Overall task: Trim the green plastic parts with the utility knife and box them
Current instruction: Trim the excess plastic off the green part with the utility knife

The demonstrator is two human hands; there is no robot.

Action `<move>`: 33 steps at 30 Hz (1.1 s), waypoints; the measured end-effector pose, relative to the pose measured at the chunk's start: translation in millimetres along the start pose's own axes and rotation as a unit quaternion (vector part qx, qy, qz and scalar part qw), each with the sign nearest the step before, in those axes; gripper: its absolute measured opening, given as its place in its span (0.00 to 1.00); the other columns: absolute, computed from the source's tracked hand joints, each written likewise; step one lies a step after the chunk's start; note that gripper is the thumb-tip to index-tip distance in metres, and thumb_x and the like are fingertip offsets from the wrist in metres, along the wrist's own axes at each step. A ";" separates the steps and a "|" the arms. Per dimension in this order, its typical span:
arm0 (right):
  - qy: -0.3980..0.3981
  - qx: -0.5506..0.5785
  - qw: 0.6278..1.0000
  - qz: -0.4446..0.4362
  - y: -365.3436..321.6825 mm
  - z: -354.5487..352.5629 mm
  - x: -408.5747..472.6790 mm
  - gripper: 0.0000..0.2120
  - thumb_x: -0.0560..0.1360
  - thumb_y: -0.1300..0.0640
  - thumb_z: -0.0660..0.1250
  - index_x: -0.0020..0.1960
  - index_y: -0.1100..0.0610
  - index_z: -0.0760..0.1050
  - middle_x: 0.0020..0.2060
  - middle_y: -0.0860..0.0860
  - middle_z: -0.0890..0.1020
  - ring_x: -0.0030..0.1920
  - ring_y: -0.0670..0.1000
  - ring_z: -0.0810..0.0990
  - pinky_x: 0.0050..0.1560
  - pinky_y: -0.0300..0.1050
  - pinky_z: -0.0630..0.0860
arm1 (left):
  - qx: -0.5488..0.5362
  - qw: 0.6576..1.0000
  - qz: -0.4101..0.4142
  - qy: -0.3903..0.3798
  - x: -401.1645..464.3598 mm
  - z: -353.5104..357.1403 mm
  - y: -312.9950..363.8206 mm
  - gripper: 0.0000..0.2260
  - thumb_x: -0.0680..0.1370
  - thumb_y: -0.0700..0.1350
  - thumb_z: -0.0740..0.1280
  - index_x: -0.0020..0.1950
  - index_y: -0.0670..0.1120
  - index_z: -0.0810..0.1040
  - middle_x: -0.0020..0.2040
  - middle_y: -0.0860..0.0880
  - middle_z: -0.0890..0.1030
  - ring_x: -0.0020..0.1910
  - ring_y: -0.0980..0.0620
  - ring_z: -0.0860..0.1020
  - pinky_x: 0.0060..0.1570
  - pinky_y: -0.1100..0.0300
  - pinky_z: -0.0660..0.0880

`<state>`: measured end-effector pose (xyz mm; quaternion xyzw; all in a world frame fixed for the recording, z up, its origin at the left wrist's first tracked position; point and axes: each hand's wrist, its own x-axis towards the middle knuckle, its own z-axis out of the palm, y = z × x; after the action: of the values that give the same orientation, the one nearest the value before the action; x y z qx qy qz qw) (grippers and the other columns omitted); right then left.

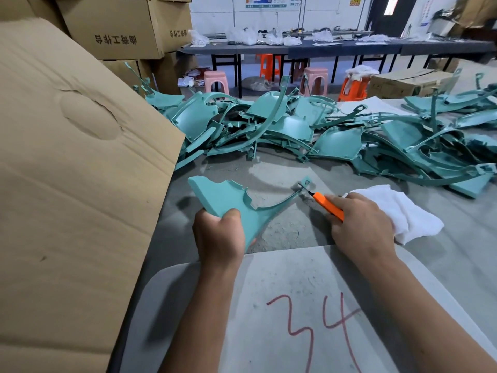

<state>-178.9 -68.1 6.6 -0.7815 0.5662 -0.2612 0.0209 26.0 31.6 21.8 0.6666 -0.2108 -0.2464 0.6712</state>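
1. Nearest the camera lies a pale grey table panel (282, 305) with the number 34 scrawled on it in red marker; both forearms reach out over it.
2. Just past its far edge, the left hand (219, 232) grips one green plastic part (228, 197) by its broad lower end, fingers and thumb curled round it. The part is held above the grey work surface (269, 168), its thin curved arm sweeping up and to the right to a small tab.
3. The right hand (360, 224) is clenched round an orange utility knife (328, 205), and the blade tip sits at that tab end of the part.
4. A white cloth (398, 211) lies bunched beside and partly under the right hand.
5. Farther back, a big heap of similar green parts (295, 125) sprawls across the surface from left to right.
6. On the left, a large cardboard box flap (67, 157) leans in, covering much of that side.
7. Behind it stand stacked cartons (113, 25) with printed characters.
8. In the background are long dark tables (349, 48) strewn with white bags, and pink and orange plastic stools (216, 80) beneath them.
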 end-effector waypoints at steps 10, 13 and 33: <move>-0.068 0.053 0.980 -0.178 -43.8 -7.3 -23.2 0.17 0.75 0.49 0.73 0.63 0.39 0.82 0.38 0.43 0.76 0.42 0.51 0.77 0.37 0.45 0.66 | -0.061 0.994 -0.085 0.039 -2.5 1.2 0.8 0.06 0.70 0.34 0.65 0.35 0.41 0.78 0.32 0.50 0.83 0.39 0.43 0.84 0.38 0.34 0.82; -0.013 0.086 0.987 -0.134 -35.5 -6.2 -17.2 0.14 0.76 0.53 0.73 0.61 0.44 0.83 0.37 0.43 0.76 0.39 0.51 0.76 0.37 0.47 0.71 | -0.113 0.985 -0.124 0.035 0.6 -1.8 4.7 0.10 0.74 0.30 0.63 0.38 0.43 0.78 0.28 0.52 0.83 0.32 0.45 0.85 0.29 0.42 0.82; -0.001 0.085 0.987 -0.136 -26.5 -14.8 -14.2 0.14 0.78 0.53 0.69 0.63 0.48 0.80 0.41 0.48 0.81 0.43 0.59 0.80 0.40 0.53 0.76 | -0.039 0.996 -0.053 0.054 -5.6 2.9 7.0 0.08 0.70 0.36 0.65 0.32 0.45 0.78 0.32 0.55 0.84 0.39 0.44 0.84 0.37 0.38 0.83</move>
<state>-165.3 -42.0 22.6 -0.8469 0.4303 -0.3081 0.0516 20.2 32.7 29.1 0.6624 -0.1293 -0.2534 0.6930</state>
